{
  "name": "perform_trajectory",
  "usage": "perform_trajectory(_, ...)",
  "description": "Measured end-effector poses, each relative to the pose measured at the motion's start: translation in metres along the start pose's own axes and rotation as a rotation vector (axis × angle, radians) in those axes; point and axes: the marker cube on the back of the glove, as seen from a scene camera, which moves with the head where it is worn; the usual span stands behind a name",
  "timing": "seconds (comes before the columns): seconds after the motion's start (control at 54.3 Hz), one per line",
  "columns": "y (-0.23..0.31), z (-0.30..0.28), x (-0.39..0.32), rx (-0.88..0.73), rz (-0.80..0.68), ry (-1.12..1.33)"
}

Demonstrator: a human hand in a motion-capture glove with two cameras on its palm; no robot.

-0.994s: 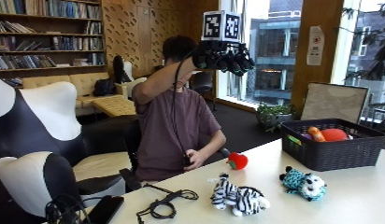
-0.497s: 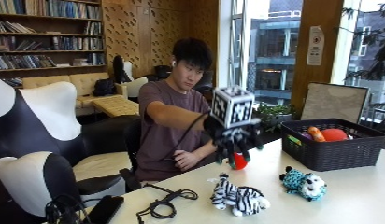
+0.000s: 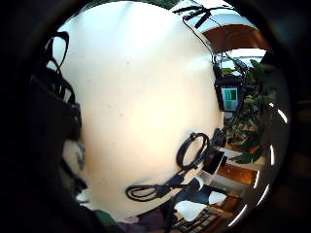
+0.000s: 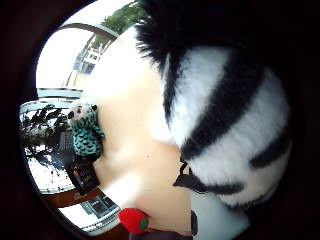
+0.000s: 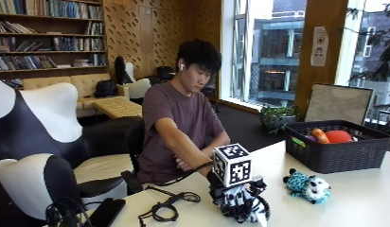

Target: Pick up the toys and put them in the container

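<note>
Our gloved right hand (image 5: 236, 194) sat low on the zebra toy (image 5: 248, 210) near the front edge of the white desk (image 5: 346, 198); whether its fingers had curled round the toy we could not tell, since they were hidden from the outside view. From the thumb-side palm camera the zebra's black and white plush filled most of the view, close against the palm.

We counted three loose toys on the desk: one zebra under the hand, one teal spotted plush (image 5: 306, 187) at about three o'clock from it, and one small red toy (image 4: 133, 220), which only the thumb-side camera caught, near the desk's edge. One dark woven basket (image 5: 333, 153) stood at roughly two o'clock from the hand, well apart from the zebra, with at least two toys inside, an orange one (image 5: 319, 135) and a red one (image 5: 339, 136).

One coiled black cable (image 5: 166, 208) lay at nine o'clock from the hand.
</note>
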Motion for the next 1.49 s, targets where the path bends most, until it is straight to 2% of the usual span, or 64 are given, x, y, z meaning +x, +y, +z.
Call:
perform_trajectory(0.184,-0.002,-0.047,-0.016,-0.063,-0.044,-0.118)
perform_trajectory(0.331,0.011,-0.127,-0.043,-0.052,-0.119,-0.161)
perform_trajectory(0.534,0.043,-0.257,-0.108,0.066,-0.230,-0.104)
perform_trajectory(0.829,0.102,-0.351,-0.238,0.174,-0.377,-0.047)
perform_trajectory(0.939,0.118,-0.360,-0.289,0.184,-0.428,-0.051)
perform_trajectory(1.05,0.145,-0.355,-0.360,0.176,-0.635,-0.057)
perform_trajectory(1.142,0.156,-0.340,-0.414,0.197,-0.641,0.028)
perform_trajectory(1.234,0.168,-0.327,-0.459,0.156,-0.598,0.007)
perform_trajectory(1.344,0.190,-0.296,-0.518,0.146,-0.729,0.037)
perform_trajectory(1.418,0.195,-0.276,-0.551,0.132,-0.617,0.052)
perform_trajectory(1.492,0.205,-0.254,-0.577,0.117,-0.690,0.087)
